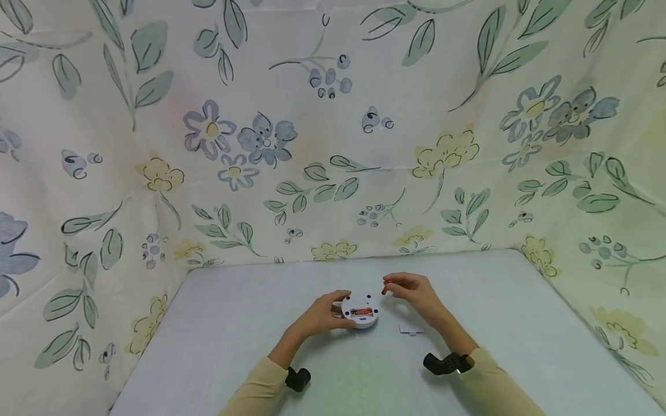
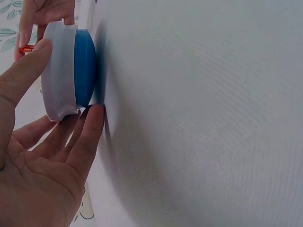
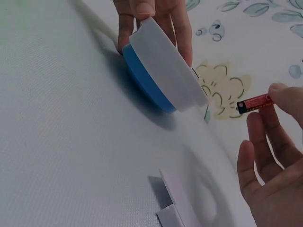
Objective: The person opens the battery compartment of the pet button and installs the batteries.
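Observation:
My left hand (image 1: 321,315) grips a round device by its rim, thumb on the near side and fingers on the far side. The device (image 1: 359,300) has a white underside facing up, with dark round feet and an uncovered battery compartment. One red battery (image 1: 362,312) lies in that compartment. In the left wrist view the blue part (image 2: 85,68) of the device faces the table. Between thumb and fingertips, my right hand (image 1: 420,294) pinches a red-and-black battery (image 3: 255,103), just right of the device and apart from it.
A small white battery cover (image 1: 411,329) with a tab lies on the table, right of the device and below my right hand. The pale table (image 1: 250,323) ends at a hanging floral cloth (image 1: 333,190) at the back and sides.

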`<state>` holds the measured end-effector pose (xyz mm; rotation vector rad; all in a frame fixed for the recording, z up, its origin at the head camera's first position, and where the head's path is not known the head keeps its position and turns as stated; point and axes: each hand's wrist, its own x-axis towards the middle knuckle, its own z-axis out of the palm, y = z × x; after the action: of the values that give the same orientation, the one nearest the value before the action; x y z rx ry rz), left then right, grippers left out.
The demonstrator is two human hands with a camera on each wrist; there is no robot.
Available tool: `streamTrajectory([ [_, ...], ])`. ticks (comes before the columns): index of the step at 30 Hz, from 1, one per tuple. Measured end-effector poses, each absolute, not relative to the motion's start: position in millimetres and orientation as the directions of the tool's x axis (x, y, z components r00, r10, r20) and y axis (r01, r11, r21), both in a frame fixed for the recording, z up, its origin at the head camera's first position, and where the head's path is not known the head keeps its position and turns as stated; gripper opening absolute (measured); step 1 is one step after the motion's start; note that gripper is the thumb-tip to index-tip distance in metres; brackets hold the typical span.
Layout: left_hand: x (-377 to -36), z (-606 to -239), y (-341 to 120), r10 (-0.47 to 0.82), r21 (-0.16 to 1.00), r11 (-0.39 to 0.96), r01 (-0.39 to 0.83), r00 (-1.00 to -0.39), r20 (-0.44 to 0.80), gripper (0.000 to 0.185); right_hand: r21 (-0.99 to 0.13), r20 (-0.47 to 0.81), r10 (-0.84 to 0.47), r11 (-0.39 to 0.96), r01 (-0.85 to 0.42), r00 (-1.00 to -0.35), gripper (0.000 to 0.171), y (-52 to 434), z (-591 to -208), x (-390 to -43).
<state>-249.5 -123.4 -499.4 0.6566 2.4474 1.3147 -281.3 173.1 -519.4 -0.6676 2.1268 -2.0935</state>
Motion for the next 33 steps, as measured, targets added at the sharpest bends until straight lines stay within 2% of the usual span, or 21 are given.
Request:
streamTrajectory([
  [16, -250, -499, -124, 0.519, 0.843, 0.473, 0.254, -0.854, -0.034, 0.075, -0.982, 0.179, -0.368, -0.017, -0.186, -0.913, 0.042, 166, -519, -275],
  [23, -250, -501, -123, 0.498, 0.862, 0.457, 0.219, -0.866, -0.044, 0.084, -0.979, 0.188, -0.376, 0.005, -0.205, -0.907, 0.039, 161, -520, -274],
  [28, -249, -501, -123, 0.515, 0.876, 0.426, 0.226, -0.857, -0.029, 0.077, -0.967, 0.225, -0.403, 0.020, -0.254, -0.887, 0.031, 156, -518, -272],
  [33, -249, -501, -124, 0.533, 0.881, 0.410, 0.237, -0.846, -0.020, 0.078, -0.960, 0.245, -0.420, 0.024, -0.280, -0.874, 0.033, 153, -518, -272],
])
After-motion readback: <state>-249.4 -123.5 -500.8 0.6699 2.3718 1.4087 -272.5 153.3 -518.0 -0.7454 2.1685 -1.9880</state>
